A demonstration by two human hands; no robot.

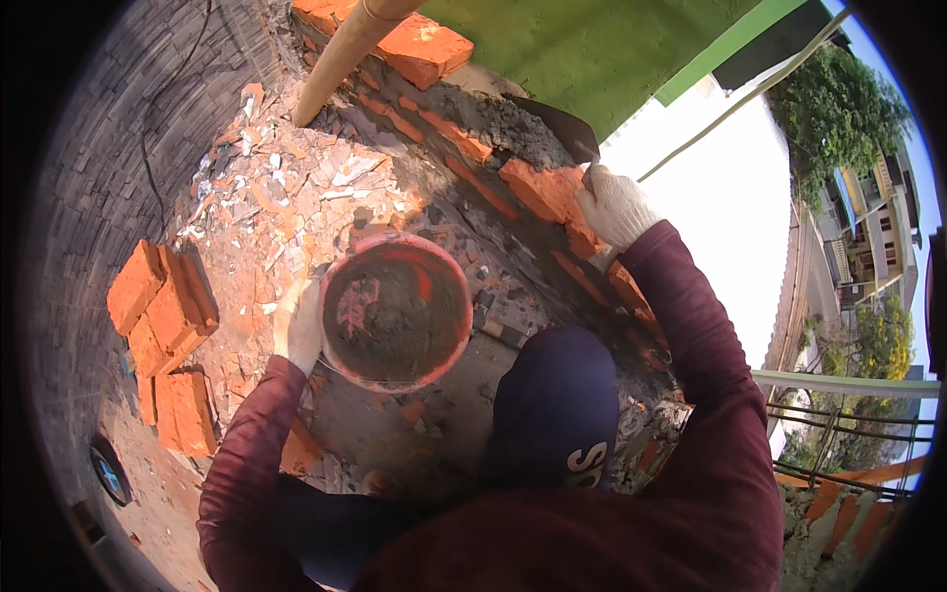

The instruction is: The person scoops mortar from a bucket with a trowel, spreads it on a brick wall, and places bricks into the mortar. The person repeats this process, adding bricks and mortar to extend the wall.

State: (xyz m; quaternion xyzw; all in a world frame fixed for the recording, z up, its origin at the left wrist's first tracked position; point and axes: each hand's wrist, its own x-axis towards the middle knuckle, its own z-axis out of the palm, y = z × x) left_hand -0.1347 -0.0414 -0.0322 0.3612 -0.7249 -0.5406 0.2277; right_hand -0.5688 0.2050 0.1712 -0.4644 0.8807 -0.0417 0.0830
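Observation:
A red bucket (460,340) of wet grey mortar (400,316) stands on the rubble-strewn floor in front of me. My left hand (299,321), in a pale work glove, grips its left rim. Up at the brick wall, my right hand (619,205), gloved too, is closed around a trowel whose handle is mostly hidden in the fist. The dark trowel blade (564,126) lies at the far end of fresh mortar (508,126) spread along the wall top. Just below that hand, an orange brick (543,189) is set in the wall.
Stacked orange bricks (168,306) stand at the left. A bamboo pole (340,61) rises beside more bricks (424,51) at the far end. Broken chips (271,187) cover the floor. Beyond the low wall are a green wall (582,49), a white roof (710,217) and steel bars (848,424).

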